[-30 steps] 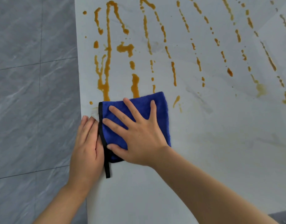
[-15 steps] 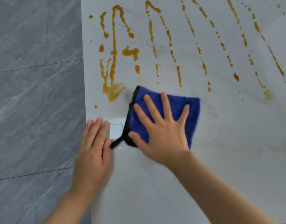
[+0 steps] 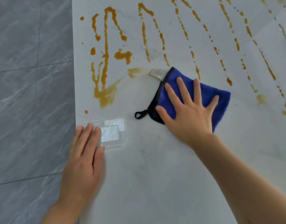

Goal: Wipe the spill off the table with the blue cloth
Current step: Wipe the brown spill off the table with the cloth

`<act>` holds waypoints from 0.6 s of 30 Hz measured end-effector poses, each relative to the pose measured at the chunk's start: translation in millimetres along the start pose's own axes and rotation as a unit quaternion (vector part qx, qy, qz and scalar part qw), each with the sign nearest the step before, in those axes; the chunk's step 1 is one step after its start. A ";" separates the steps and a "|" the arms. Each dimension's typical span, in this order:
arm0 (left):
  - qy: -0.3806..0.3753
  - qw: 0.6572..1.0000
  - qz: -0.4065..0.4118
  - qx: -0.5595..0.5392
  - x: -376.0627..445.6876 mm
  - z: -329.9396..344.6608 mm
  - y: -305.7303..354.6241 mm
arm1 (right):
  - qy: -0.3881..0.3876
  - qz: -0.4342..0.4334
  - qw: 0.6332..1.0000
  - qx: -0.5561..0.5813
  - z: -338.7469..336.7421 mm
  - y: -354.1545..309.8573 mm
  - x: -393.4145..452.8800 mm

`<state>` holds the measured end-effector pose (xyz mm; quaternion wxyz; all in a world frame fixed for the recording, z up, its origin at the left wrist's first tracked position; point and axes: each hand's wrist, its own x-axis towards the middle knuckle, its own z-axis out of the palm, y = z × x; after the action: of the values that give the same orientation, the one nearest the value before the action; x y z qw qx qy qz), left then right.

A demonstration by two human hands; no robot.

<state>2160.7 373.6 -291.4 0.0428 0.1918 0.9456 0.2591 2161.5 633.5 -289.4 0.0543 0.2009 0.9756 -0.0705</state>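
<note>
while the left hand (image 3: 84, 157) lies flat, the spread right hand (image 3: 190, 113) presses the blue cloth (image 3: 208, 94).

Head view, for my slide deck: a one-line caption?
Right hand presses blue cloth across orange spill; left hand braces on table.

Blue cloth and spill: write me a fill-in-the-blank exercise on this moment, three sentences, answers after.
1. The right hand presses flat on the ____ cloth.
2. The spill on the table is ____ in colour.
3. The left hand rests near the table's ____ edge, fingertips on a clear plastic piece.

Missing words: blue; orange; left
</note>
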 end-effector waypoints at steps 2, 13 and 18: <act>-0.002 1.000 -0.001 -0.001 0.4 0.7 0.1 | -0.007 -0.028 1.000 -0.001 2.8 -6.3 -24.6; 0.002 1.000 -0.010 -0.020 0.6 0.0 0.0 | -0.018 0.014 1.000 -0.002 -11.5 54.3 33.2; 0.005 1.000 -0.008 -0.016 2.1 -0.6 4.7 | -0.032 0.116 0.993 0.005 -13.3 81.3 -12.7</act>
<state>2160.2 377.8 -288.5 0.0430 0.1825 0.9430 0.2750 2204.6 704.7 -284.0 0.0927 0.3104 0.9431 -0.0750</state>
